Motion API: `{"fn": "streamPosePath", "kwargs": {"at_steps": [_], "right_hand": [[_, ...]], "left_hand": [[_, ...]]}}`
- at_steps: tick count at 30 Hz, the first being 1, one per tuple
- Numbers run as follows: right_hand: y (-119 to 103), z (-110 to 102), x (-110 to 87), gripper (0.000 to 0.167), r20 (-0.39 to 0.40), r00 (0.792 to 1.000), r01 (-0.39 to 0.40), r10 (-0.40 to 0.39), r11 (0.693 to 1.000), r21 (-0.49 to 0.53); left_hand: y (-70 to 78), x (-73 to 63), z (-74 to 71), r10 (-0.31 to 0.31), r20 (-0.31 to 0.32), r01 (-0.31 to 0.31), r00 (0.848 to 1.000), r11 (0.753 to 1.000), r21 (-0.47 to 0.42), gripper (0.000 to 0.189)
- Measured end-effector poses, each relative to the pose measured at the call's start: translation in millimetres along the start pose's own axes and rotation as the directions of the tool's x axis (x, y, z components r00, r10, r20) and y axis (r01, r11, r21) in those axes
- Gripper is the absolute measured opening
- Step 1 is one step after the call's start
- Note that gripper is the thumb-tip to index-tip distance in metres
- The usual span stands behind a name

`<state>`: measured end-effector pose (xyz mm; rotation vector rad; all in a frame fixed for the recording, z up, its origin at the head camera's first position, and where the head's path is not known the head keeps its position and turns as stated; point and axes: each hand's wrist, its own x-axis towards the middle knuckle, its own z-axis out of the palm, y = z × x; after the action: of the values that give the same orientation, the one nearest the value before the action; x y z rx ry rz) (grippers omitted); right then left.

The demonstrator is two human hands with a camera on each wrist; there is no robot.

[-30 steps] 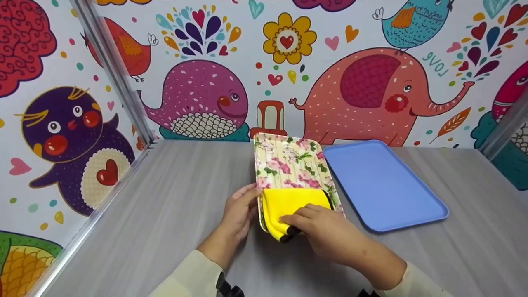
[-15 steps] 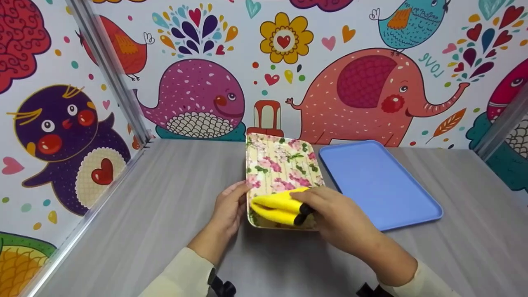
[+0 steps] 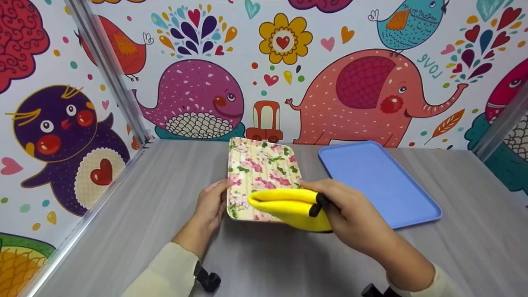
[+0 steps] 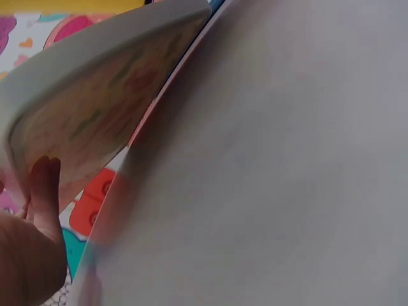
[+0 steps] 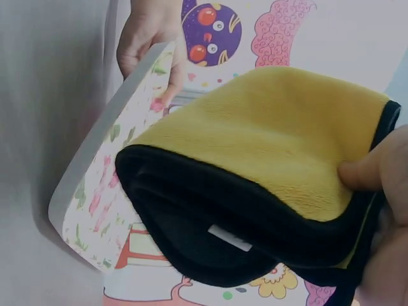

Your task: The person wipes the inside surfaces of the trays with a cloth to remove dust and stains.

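A small floral tray [image 3: 264,163] with pink flowers on cream is held up off the table, tilted. My left hand [image 3: 211,206] grips its left edge, thumb on the face; in the left wrist view the fingers [image 4: 46,191] lie against its underside. A folded yellow cloth [image 3: 284,194] with black edging hangs in front of the tray's lower right part. My right hand [image 3: 359,216] pinches that cloth at its right end, and the right wrist view shows the thumb pressed on the yellow side. Whether the right fingers touch the tray's edge I cannot tell.
A larger blue tray [image 3: 383,185] lies flat on the grey table [image 3: 136,231], to the right and partly behind my right arm. Panels printed with cartoon animals [image 3: 198,99] stand along the back and left sides.
The floral tray has shifted left with my left hand. My right hand has lifted the cloth off the tray's face, where it lay pressed a second ago.
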<state>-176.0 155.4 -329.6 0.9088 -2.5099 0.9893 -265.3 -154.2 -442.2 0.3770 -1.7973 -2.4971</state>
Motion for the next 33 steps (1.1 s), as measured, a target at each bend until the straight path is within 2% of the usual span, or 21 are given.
{"fn": "streamPosePath", "kwargs": {"at_steps": [7,14,21,23,25,30,33], "right_hand": [[-3,9,-2.9,0.049,0.130,0.991,-0.009,0.008,1.000,0.009],[-2,12,-3.7,0.050,0.166,0.986,0.013,-0.010,1.000,-0.020],[-1,14,-3.5,0.053,0.183,0.982,0.041,-0.035,0.999,-0.031],[-1,15,-3.2,0.053,0.191,0.981,0.028,-0.021,0.999,-0.034],[0,15,-3.0,0.053,0.199,0.980,0.017,-0.010,0.999,-0.038],[-1,18,-2.0,0.053,0.219,0.976,0.002,0.008,0.999,-0.045],[-1,18,-1.6,0.052,0.222,0.975,0.000,0.011,0.999,-0.047]], "left_hand": [[11.1,11.8,-16.9,-0.033,-0.035,0.034,0.999,0.999,0.041,0.034],[19.5,18.5,-29.7,-0.059,-0.038,0.063,0.998,0.992,0.110,0.025],[30.8,26.6,-34.9,-0.097,-0.062,0.108,0.993,0.968,0.225,0.040],[33.8,29.8,-35.3,-0.096,-0.083,0.116,0.992,0.951,0.285,0.041],[36.3,32.4,-36.0,-0.084,-0.100,0.115,0.991,0.924,0.366,0.041],[40.0,35.3,-36.8,-0.022,-0.133,0.093,0.991,0.825,0.558,0.035],[40.7,36.9,-37.6,0.020,-0.135,0.071,0.991,0.767,0.638,0.028]]}}
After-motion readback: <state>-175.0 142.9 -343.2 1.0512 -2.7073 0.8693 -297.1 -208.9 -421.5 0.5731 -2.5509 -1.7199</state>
